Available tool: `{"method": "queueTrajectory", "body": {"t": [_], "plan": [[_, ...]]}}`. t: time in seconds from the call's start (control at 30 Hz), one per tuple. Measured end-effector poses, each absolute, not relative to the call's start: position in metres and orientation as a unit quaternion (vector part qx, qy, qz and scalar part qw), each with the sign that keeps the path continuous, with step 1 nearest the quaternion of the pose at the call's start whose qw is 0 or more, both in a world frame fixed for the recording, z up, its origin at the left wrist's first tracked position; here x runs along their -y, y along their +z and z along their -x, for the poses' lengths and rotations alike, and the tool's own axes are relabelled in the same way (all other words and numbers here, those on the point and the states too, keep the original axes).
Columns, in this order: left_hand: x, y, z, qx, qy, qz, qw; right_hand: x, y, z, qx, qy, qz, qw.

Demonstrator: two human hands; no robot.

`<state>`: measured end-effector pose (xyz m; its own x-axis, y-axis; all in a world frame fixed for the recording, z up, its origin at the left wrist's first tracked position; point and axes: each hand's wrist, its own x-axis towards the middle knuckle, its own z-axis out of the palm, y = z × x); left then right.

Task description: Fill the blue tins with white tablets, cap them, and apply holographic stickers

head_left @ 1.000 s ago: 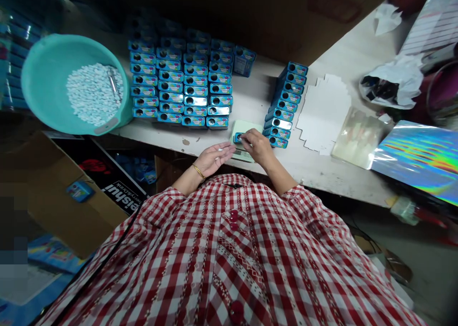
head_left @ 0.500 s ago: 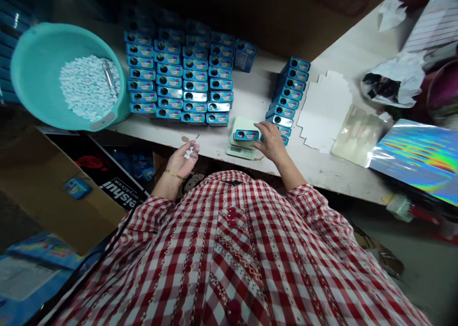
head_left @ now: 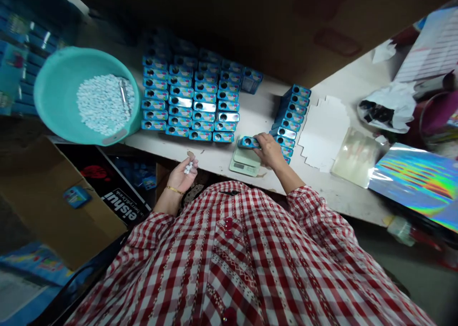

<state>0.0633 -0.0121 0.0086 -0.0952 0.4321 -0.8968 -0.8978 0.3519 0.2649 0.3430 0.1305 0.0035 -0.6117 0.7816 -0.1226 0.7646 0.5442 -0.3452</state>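
My left hand [head_left: 180,178] is cupped with the palm up at the table's front edge, holding a few small white candies [head_left: 188,167]. My right hand [head_left: 271,151] grips the right end of a small blue tin [head_left: 247,142]. This tin is at the far side of a pale green kitchen scale [head_left: 246,166]; whether it touches the scale I cannot tell. Just right of that hand runs a row of similar blue tins [head_left: 292,117], partly hidden by the hand. Several more columns of blue tins [head_left: 202,116] stand left of the scale.
A turquoise basin [head_left: 46,111] at the left contains many white candies [head_left: 100,101] and a metal scoop [head_left: 124,94]. Flat white card [head_left: 322,130], a clear plastic sheet [head_left: 356,156] and a shiny rainbow sheet [head_left: 418,178] lie right. A large cardboard box [head_left: 250,20] stands behind.
My right hand has closed on the tin and shifted it toward the scale's far side. My left hand still holds the candies in about the same place. The view has tilted slightly.
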Motion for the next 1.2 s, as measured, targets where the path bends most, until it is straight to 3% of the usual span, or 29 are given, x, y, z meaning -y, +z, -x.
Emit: {"method": "queueTrajectory", "body": {"t": [0.13,0.37,0.53,0.67,0.8,1.03,1.2], "plan": [[0.010,0.011,-0.058,-0.526,0.539,0.237,0.614,-0.209,-0.006,-0.318,0.847,0.138,0.508,0.077],[0.012,0.014,-0.058,-0.534,0.543,0.243,0.601,-0.291,-0.035,-0.283,0.807,0.162,0.562,0.079],[0.010,0.007,-0.064,-0.543,0.510,0.235,0.625,-0.211,-0.008,-0.365,0.828,0.094,0.523,0.182],[-0.003,0.004,-0.083,-0.542,0.473,0.205,0.663,-0.111,0.006,-0.424,0.862,0.088,0.492,0.087],[-0.014,0.009,-0.107,-0.540,0.444,0.168,0.695,-0.063,-0.013,-0.437,0.853,0.039,0.519,-0.025],[-0.003,0.012,-0.129,-0.518,0.424,0.159,0.725,-0.049,0.014,-0.403,0.878,0.001,0.478,0.035],[0.005,0.010,-0.138,-0.491,0.426,0.170,0.740,-0.062,0.023,-0.350,0.911,0.058,0.409,-0.002]]}}
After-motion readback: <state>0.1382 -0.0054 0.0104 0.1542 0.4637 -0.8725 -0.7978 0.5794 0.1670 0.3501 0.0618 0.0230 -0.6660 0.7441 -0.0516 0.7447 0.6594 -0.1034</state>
